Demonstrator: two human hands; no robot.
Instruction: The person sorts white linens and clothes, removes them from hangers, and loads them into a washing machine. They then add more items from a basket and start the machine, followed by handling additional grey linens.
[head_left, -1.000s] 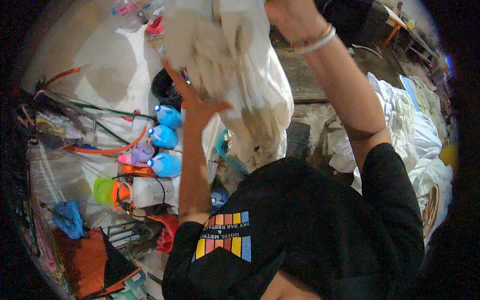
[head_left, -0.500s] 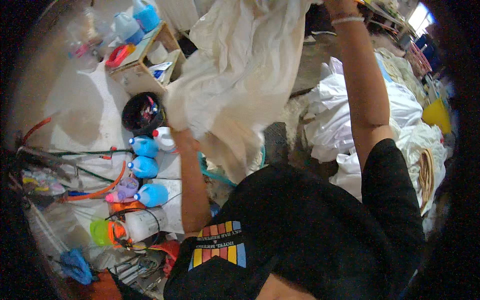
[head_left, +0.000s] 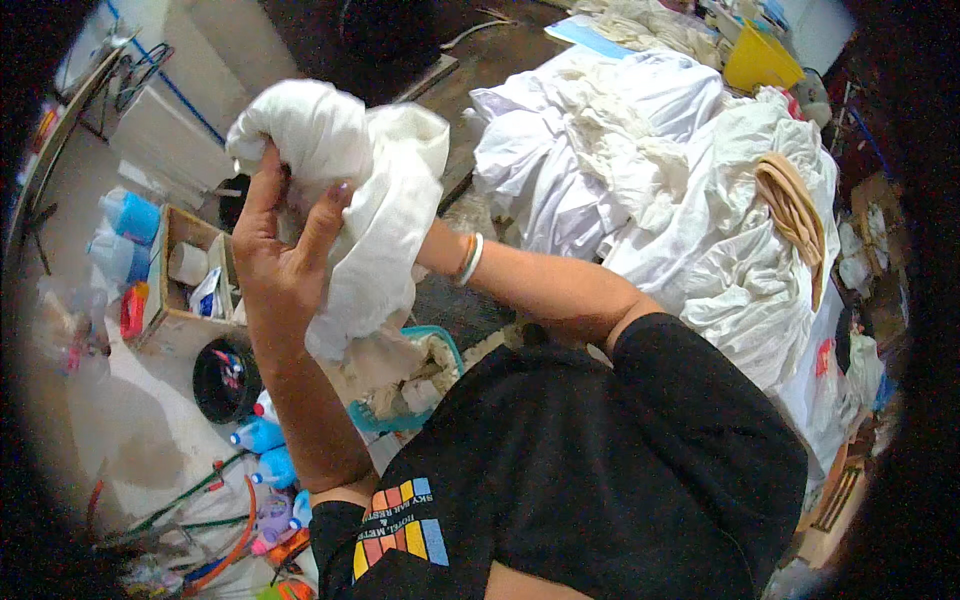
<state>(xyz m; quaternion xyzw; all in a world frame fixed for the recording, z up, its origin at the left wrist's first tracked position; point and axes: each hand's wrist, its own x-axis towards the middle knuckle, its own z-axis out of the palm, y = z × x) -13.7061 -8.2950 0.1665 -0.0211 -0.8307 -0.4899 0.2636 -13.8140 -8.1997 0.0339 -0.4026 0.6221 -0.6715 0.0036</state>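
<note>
A large white cloth (head_left: 385, 215) is bunched up in front of me, with one end folded over at the top. My left hand (head_left: 280, 225) is closed on it, thumb and a finger pressed into the folds. From the right, my right hand (head_left: 438, 248) reaches in behind the hanging fabric; its fingers are hidden by the cloth. Below the bundle, a teal basket (head_left: 460, 360) holds crumpled cream and white cloth.
To the right lies a big heap of white linens (head_left: 640, 170) with a tan folded cloth (head_left: 790, 215) on it. A yellow container (head_left: 762, 58) stands behind. At left are a wooden box (head_left: 165, 300), a black bucket (head_left: 222, 380) and several blue jugs (head_left: 275, 468).
The cloth, spread long and hanging earlier, is now gathered into a bundle. My right arm has come down and inward from stretched out; my left hand has risen. The view has shifted right.
</note>
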